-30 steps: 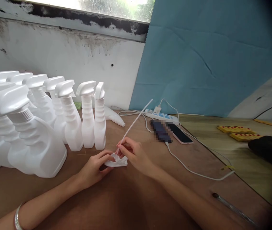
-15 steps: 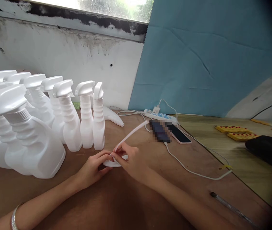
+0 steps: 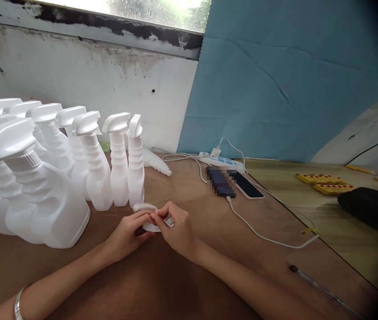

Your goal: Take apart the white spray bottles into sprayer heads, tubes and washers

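My left hand (image 3: 129,233) and my right hand (image 3: 179,229) meet just above the table, fingertips pinched together on a thin white flexible strip (image 3: 145,207). Its free end points left from my fingertips and is smeared by motion. Below the fingers curves a white looped part (image 3: 151,228); whether it belongs to the same strip I cannot tell. White spray bottles (image 3: 136,171) with trigger heads stand upright in rows to the left of my hands. Behind them a white bottle without a visible spray head (image 3: 155,161) lies on its side.
On the brown table (image 3: 208,275) are a dark phone (image 3: 220,180), a pink-edged phone (image 3: 249,186), a white power strip (image 3: 224,161), a looping white cable (image 3: 262,240) and a pen (image 3: 318,286). Yellow blocks (image 3: 322,179) and a black case (image 3: 370,209) lie farther right.
The strip's free end, which stretched up and right toward the phones, has swung over to the left. Both hands stay in nearly the same place, still pinching.
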A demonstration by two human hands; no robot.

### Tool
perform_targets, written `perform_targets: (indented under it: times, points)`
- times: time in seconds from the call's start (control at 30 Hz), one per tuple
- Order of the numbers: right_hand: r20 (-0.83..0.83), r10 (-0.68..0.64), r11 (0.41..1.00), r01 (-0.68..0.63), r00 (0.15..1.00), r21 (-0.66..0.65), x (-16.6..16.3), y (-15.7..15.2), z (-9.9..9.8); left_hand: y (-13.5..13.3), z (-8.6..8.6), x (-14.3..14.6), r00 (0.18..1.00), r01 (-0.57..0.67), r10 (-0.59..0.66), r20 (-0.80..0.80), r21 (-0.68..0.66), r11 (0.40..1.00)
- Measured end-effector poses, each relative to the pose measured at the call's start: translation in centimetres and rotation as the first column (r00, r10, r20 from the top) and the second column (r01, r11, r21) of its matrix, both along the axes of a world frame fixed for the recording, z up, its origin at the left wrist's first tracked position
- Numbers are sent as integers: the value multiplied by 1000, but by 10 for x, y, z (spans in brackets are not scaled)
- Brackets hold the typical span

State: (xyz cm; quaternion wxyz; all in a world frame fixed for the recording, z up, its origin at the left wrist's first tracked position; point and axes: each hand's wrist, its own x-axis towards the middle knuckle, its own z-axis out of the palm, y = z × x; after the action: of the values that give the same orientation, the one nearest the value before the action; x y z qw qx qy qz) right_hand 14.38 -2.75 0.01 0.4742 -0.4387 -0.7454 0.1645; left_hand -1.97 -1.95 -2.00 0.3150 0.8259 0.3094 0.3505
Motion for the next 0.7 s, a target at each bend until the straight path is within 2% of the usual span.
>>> perform_targets:
  times: [0.2, 0.37, 0.47, 0.57, 0.63, 0.7]
  points:
    - [11, -7, 999, 6, 1000, 50, -2, -1, -1, 1, 0, 0, 1000, 5, -5, 23, -9, 1000]
    - [-12, 19, 999, -18, 1000, 50, 2, -1, -3, 0, 0, 0, 1000, -7, 7, -5, 36, 999]
    - [-66, 70, 997, -72, 995, -29, 8, -2, -9, -1, 0, 0, 999, 2, 2, 35, -92, 996]
    - [-174, 43, 968, -83, 984, -235, 12, -4, -15, -3, 2, 0, 993, 18, 18, 121, -286, 958]
    - [-181, 32, 941, -90, 983, -327, 12, -8, -17, -2, 4, 0, 990, -13, 56, 130, -313, 950]
    - [-82, 53, 953, -75, 995, -293, 12, -12, -18, -1, 6, -1, 988, -65, 103, 111, -305, 950]
